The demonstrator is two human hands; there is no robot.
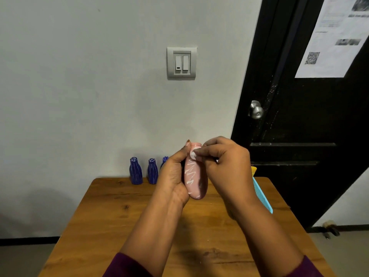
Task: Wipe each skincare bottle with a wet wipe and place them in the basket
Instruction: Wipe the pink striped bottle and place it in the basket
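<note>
Over woodgrain table [111, 212], left hand [173, 177] grips rounded pink bottle [194, 176].

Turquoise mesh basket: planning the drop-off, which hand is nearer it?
Right. The right hand, pinching a white wipe, is just left of the turquoise mesh basket; the left hand grips the pink plastic bottle farther left.

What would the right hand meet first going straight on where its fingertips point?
The right hand's small white wipe touches the pink plastic bottle near its neck; beyond, probably the left hand's thumb.
</note>
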